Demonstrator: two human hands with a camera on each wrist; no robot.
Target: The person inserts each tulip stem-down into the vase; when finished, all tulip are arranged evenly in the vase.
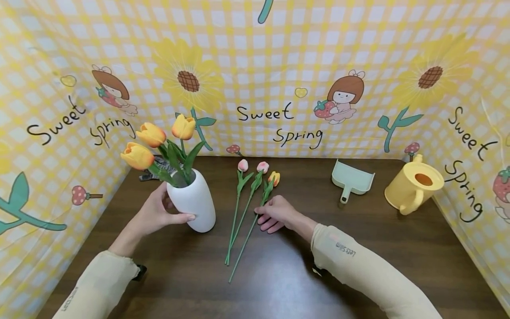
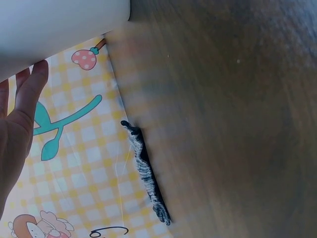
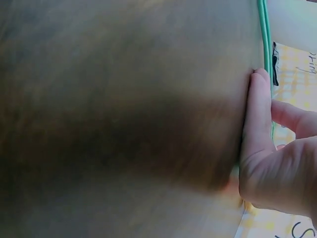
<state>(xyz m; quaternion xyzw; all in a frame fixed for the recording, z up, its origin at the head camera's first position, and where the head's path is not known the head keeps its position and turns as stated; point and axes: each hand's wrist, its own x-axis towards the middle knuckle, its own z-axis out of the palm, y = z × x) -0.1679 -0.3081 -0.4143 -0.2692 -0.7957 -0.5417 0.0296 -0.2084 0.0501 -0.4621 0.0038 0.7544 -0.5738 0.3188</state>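
My left hand (image 1: 153, 212) grips a white vase (image 1: 193, 208), thumb across its near side and the other fingers round the back. Three yellow-orange tulips (image 1: 150, 134) with green leaves stand in the vase, whose body leans left in the head view. Of three thinner artificial tulips lying on the table, two are pink, a left one (image 1: 242, 165) and a middle one (image 1: 262, 167). The rightmost is a yellow-orange tulip (image 1: 274, 178); my right hand (image 1: 280, 213) pinches its stem below the leaves. Green stems (image 3: 265, 29) run past the fingertips in the right wrist view.
On the right side of the brown table (image 1: 287, 274) are a pale green dustpan (image 1: 352, 179) and a yellow watering can (image 1: 414, 186). Behind the vase lies a black-and-grey striped object (image 2: 145, 171), along the edge of the checked cloth backdrop (image 1: 271, 66).
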